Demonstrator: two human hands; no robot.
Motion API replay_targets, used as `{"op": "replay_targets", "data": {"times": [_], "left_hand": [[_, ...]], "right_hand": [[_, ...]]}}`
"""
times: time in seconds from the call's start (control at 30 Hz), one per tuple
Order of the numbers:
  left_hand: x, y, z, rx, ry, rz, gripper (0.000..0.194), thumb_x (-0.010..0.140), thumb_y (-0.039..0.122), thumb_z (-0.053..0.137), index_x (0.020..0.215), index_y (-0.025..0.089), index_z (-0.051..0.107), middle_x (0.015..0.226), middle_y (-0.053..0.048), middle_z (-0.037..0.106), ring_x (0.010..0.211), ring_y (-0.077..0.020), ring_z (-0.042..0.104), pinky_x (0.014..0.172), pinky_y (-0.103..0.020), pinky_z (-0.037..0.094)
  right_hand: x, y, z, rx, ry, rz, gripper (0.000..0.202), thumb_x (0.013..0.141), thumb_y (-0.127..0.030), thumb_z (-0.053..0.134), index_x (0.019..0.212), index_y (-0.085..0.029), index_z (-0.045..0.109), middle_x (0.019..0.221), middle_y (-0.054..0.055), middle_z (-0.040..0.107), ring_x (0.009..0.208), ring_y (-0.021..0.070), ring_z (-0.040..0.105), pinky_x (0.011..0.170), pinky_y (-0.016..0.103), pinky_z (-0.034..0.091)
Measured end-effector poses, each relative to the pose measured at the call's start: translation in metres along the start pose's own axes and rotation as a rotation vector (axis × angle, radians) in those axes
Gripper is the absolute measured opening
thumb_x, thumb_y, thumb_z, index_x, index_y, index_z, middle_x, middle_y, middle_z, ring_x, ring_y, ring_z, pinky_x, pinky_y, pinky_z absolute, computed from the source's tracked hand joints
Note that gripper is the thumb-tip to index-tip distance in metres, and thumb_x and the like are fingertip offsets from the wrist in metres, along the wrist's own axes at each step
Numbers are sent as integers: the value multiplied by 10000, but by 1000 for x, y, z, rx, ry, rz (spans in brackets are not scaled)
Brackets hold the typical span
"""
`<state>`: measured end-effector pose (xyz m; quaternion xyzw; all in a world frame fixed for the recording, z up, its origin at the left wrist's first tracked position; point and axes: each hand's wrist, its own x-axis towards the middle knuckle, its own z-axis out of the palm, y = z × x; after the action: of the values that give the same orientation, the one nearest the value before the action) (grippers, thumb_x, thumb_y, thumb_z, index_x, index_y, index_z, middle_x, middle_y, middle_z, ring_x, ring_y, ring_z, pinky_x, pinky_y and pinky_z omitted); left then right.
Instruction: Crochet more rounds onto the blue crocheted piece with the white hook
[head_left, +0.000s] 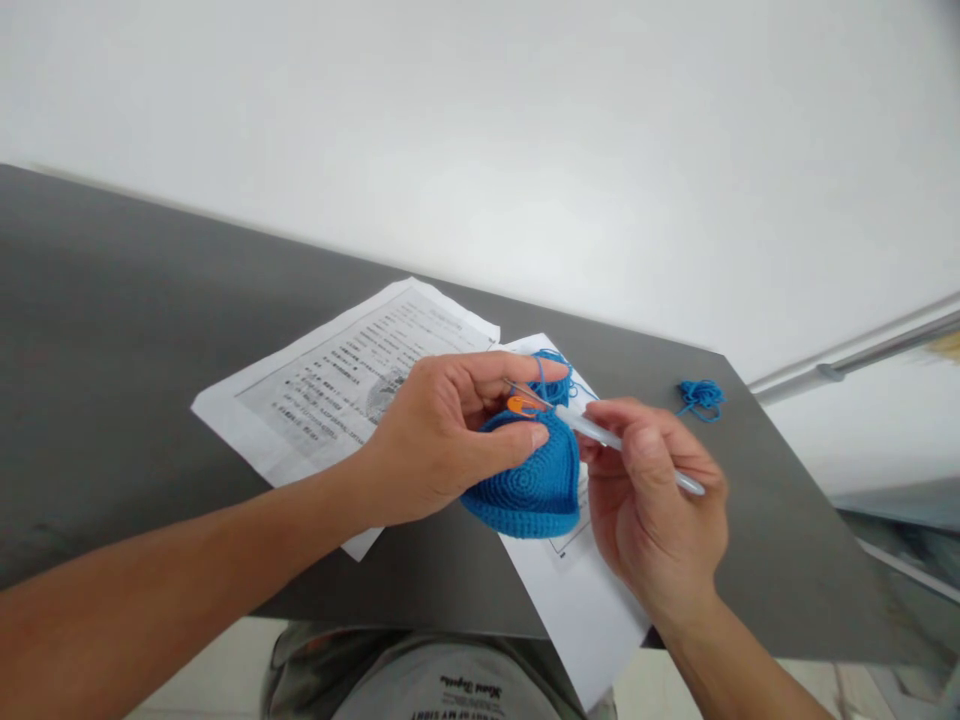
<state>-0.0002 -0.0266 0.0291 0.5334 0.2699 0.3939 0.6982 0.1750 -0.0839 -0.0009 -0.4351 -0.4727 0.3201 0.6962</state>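
Observation:
My left hand [450,425] pinches the upper edge of a blue crocheted piece [525,485], thumb on its front, with blue yarn running over the stretched index finger. The piece is rounded, with a spiral of stitches on its face. An orange stitch marker [523,406] sits at its top edge, between my thumb and index finger. My right hand [656,500] grips a crochet hook [596,430] by its pale handle. The hook's thin metal shaft points left to the top edge of the piece; whether its tip is in a stitch I cannot tell.
Two printed sheets lie on the dark grey table: one at the left [315,390], another sheet [577,610] under my hands that hangs over the front edge. A ball of blue yarn [551,375] is behind the piece. A small tangle of blue yarn [701,397] rests at the right.

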Motion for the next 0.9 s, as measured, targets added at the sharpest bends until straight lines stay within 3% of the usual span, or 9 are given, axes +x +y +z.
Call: {"op": "replay_targets", "data": {"times": [0.2, 0.3, 0.43, 0.63, 0.77, 0.9], "left_hand": [[3, -2, 2, 37, 96, 8, 419, 718, 108, 810, 1134, 150, 786, 913, -20, 823, 763, -128, 735, 699, -202, 568], [4, -4, 3, 33, 83, 17, 395, 739, 105, 787, 1131, 152, 781, 898, -10, 820, 786, -121, 732, 734, -194, 570], [4, -6, 3, 58, 105, 24, 392, 766, 117, 775, 1156, 150, 757, 901, -3, 818, 835, -127, 741, 777, -194, 576], [6, -9, 0, 61, 103, 33, 319, 779, 118, 775, 1096, 154, 758, 901, 2, 796, 844, -121, 716, 774, -196, 559], [9, -11, -3, 62, 187, 34, 200, 764, 122, 805, 959, 144, 773, 786, 24, 719, 747, -88, 641, 719, -179, 524], [12, -15, -7, 31, 224, 20, 196, 751, 117, 831, 938, 152, 781, 757, 30, 685, 706, -74, 597, 665, -173, 484]], "right_hand": [[6, 5, -1, -299, -139, -169, 317, 945, -528, 675, 1025, -258, 822, 962, 75, 768, 862, 231, 712, 721, 364, 577], [11, 1, 7, -337, -196, -186, 202, 915, -424, 744, 1014, -268, 827, 882, 45, 749, 783, 196, 676, 640, 318, 539], [12, -1, 16, -319, -153, -129, 98, 905, -262, 765, 956, -279, 847, 774, 16, 755, 668, 162, 645, 561, 291, 497], [10, 1, 12, -326, -126, -137, 168, 875, -194, 778, 956, -317, 859, 711, 1, 760, 582, 155, 631, 501, 289, 480], [12, 2, 8, -345, -92, -198, 248, 864, -129, 770, 976, -333, 855, 664, -17, 733, 516, 130, 583, 455, 270, 434], [10, 7, 3, -366, -110, -275, 299, 865, -100, 770, 1031, -338, 845, 694, -22, 747, 522, 125, 602, 445, 261, 433]]}}
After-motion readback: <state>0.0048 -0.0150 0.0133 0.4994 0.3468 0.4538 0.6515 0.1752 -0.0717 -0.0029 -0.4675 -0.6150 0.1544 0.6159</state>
